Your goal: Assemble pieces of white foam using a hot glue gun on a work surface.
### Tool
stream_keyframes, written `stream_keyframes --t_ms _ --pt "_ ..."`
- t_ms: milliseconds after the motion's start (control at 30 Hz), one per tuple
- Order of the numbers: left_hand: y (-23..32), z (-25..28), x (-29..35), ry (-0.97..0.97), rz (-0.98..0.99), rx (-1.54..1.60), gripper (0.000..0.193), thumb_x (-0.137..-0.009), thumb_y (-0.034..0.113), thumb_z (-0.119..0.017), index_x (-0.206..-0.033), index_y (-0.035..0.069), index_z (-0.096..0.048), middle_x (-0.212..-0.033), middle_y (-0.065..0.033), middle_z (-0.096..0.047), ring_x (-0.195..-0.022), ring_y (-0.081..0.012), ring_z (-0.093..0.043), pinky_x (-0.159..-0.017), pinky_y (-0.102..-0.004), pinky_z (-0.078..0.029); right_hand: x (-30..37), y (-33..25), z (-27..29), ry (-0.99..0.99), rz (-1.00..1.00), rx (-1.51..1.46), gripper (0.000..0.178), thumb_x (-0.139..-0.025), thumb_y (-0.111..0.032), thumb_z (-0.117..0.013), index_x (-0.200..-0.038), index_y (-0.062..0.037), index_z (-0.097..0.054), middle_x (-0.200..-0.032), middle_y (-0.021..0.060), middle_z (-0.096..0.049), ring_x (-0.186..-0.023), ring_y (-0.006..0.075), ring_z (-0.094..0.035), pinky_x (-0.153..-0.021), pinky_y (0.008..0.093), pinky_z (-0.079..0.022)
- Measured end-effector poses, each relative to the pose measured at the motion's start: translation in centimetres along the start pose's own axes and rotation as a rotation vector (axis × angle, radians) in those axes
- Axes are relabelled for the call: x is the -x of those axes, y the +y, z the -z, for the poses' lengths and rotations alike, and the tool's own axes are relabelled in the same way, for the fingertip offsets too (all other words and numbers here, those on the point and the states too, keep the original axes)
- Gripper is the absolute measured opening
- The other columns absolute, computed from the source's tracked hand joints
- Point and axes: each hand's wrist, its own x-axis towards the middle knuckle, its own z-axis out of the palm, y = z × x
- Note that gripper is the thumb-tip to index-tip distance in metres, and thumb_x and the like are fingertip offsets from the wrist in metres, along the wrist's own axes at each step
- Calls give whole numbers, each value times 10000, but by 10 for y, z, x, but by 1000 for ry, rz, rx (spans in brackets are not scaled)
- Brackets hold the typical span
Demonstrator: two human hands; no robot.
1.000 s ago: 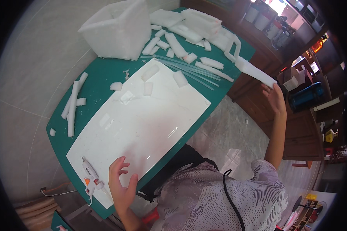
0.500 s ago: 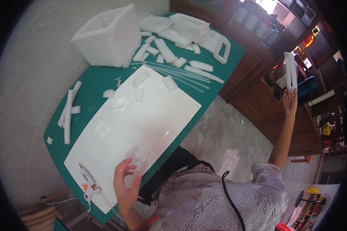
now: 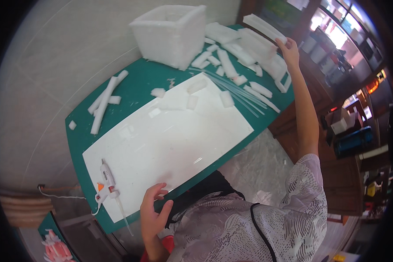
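My right hand (image 3: 289, 53) is stretched out to the far right corner of the table, its fingers closed on the end of a long white foam frame (image 3: 264, 28). The frame is held over other foam pieces, and whether it touches them I cannot tell. My left hand (image 3: 154, 215) is empty, fingers apart, beside the near edge of a glossy white board (image 3: 161, 139). On the board's left end lies a white glue gun (image 3: 108, 178) with a clear glue stick sticking out of its back.
A large white foam box (image 3: 169, 41) stands at the back of the green table (image 3: 131, 94). Foam strips (image 3: 104, 105) lie at the left. Several clear glue sticks (image 3: 242, 96) and foam offcuts (image 3: 226, 63) lie at the right. Wooden cabinets (image 3: 336, 183) stand beyond.
My right hand has swung from beyond the table's right side to its far right corner, carrying the foam frame. My left hand stays open near the board. The view has shifted.
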Motion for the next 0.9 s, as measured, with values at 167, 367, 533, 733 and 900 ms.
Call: stream_keyframes --t_ms 167,367,533,733,900 --pt "-6 8 16 108 76 32 462 -820 31 -683 -1260 8 -545 -1207 -134 -611 -993 -226 -630 -828 -331 -489 -8 23 -32 14 64 135 801 -734 -511 -804 -1276 18 -545 -1230 197 -634 -1132 256 -613 -966 324 -461" --pt "-6 13 9 52 73 1 464 -823 3 -646 -1272 -4 -531 -1231 -135 -603 -1014 -210 -617 -846 -326 -483 0 39 -30 -18 -26 140 868 -749 -523 -776 -1367 14 -488 -1323 206 -581 -1227 274 -558 -1037 344 -405" --pt "-7 13 0 25 45 16 470 -810 -8 -648 -1267 5 -540 -1228 -129 -607 -1013 -212 -619 -846 -330 -486 -4 50 -31 -50 -10 138 897 -750 -504 -785 -1405 13 -454 -1377 212 -536 -1278 287 -517 -1060 355 -384" --pt "-4 13 -2 42 17 22 458 -830 24 -682 -1269 18 -551 -1216 -131 -607 -991 -229 -623 -833 -329 -487 -10 58 -20 -38 109 147 832 -800 -459 -774 -1404 17 -454 -1394 197 -517 -1278 286 -502 -1067 361 -377" --pt "-3 23 2 69 45 9 449 -820 12 -669 -1255 7 -557 -1199 -132 -618 -1005 -219 -622 -839 -325 -486 10 55 7 75 220 99 731 -826 -397 -770 -1361 18 -496 -1338 215 -542 -1270 324 -497 -1059 411 -376"
